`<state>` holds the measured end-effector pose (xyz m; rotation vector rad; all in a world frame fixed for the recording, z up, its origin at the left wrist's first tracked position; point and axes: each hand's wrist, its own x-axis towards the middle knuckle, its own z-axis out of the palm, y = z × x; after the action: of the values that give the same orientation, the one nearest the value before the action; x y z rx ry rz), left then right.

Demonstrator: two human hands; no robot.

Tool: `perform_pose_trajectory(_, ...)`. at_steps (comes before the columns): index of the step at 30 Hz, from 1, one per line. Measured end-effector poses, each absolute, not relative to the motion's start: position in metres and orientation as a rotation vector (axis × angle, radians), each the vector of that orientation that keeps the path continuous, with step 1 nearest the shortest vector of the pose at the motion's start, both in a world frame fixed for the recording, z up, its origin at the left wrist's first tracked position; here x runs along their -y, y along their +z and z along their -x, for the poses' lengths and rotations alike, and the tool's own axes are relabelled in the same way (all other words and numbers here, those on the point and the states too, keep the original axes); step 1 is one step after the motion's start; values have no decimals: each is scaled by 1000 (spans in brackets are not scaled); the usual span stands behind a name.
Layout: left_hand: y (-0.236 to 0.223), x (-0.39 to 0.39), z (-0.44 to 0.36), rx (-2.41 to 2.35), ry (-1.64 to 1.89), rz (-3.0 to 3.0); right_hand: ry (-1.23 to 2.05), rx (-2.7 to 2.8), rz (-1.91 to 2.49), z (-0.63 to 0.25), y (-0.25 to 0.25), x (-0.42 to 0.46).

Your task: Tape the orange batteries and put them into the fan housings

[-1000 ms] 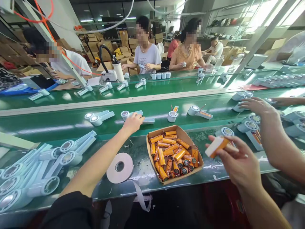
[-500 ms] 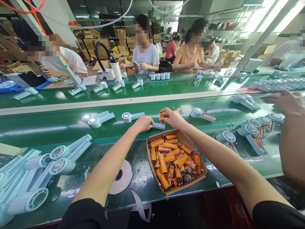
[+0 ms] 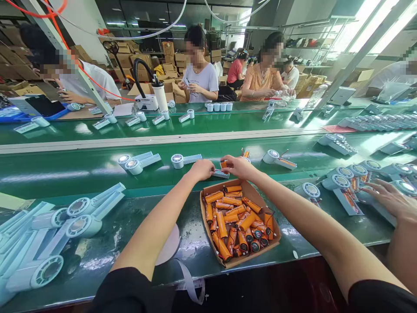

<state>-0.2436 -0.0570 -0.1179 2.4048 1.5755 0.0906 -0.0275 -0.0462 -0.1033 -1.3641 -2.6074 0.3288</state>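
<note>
My left hand (image 3: 202,170) is closed on a light-blue fan housing (image 3: 221,174) whose open handle trough points right; its round head is hidden by the hand. Between the fingertips of my right hand (image 3: 237,167) is an orange battery (image 3: 223,164), held low over the trough. I cannot tell whether it touches the housing. Nearer to me, a cardboard box (image 3: 206,237) holds several orange batteries (image 3: 222,224) with thin wires. Another fan housing (image 3: 177,161) lies on the green belt left of my hands, and one with a battery in its handle (image 3: 271,156) lies to the right.
Stacked fan housings (image 3: 81,226) cover the left of the bench. A roll of white tape (image 3: 169,248) lies beside the box. At right, another person's hand (image 3: 387,195) is among several fans (image 3: 342,180). Co-workers (image 3: 198,80) sit across the belt (image 3: 81,167).
My right hand has lowered the battery toward the housing, and it now looks tilted flatter. The other person's hand at right has come down onto the fans.
</note>
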Motion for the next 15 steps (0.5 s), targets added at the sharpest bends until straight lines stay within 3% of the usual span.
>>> perform_pose_trajectory(15, -119, 51, 220, -1705, 293, -2194, 90, 2966, 1329, 31, -101, 34)
